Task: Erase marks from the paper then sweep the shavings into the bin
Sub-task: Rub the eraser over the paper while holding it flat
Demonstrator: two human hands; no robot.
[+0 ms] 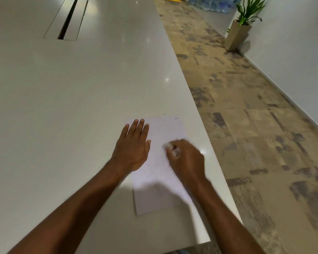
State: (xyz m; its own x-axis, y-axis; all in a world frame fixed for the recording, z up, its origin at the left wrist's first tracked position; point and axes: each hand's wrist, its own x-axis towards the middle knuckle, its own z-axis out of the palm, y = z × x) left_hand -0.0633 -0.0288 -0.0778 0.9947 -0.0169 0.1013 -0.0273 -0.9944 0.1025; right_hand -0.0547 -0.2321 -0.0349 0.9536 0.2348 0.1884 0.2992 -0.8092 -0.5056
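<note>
Left hand flattens paper; right hand grips, apparently, an eraser.

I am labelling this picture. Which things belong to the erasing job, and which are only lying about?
Job: paper; eraser, blurred, in right hand; left hand flat on paper; shavings.
Lying about: potted plant; water bottles; table slot.

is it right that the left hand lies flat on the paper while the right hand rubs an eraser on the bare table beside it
Not quite. The head view shows the right hand rubbing the eraser on the paper itself, not on the bare table. The rest holds: the left hand lies flat on the paper's left side, fingers straight.
</note>
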